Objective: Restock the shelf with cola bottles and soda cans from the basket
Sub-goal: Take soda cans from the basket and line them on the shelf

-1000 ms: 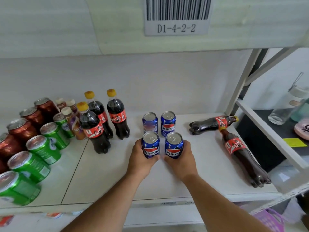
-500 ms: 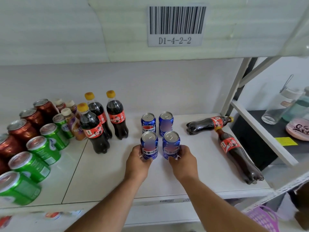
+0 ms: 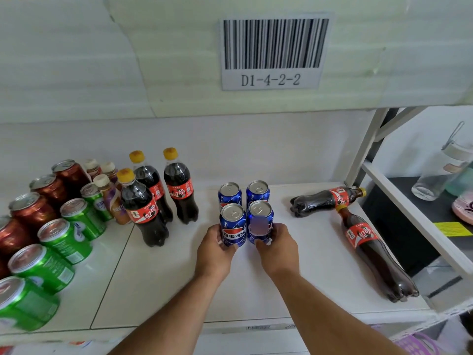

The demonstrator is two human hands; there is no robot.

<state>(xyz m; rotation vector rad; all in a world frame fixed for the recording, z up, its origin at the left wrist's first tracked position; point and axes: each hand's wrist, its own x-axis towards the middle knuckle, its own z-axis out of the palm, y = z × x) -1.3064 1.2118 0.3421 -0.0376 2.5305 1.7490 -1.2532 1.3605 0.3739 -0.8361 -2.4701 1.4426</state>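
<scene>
On the white shelf (image 3: 179, 290), my left hand (image 3: 216, 248) grips the front left blue soda can (image 3: 232, 222). My right hand (image 3: 277, 245) grips the front right blue soda can (image 3: 260, 219) beside it. Both cans stand upright, side by side. Two more blue cans (image 3: 243, 194) stand right behind them. Three upright cola bottles (image 3: 158, 198) with yellow caps stand to the left. Two cola bottles lie flat at the right, one short (image 3: 326, 201) and one long (image 3: 371, 254).
Green cans (image 3: 64, 239) and red cans (image 3: 38, 201) fill the shelf's left end, with small coffee bottles (image 3: 111, 198) behind. A white upright post (image 3: 363, 152) bounds the shelf at right. A purple basket (image 3: 419, 344) shows at the bottom right. A barcode label (image 3: 272, 51) hangs above.
Both hands have slid the two front blue cans slightly back toward the rear pair. The camera has tilted, so the whole scene sits lower in the frame.
</scene>
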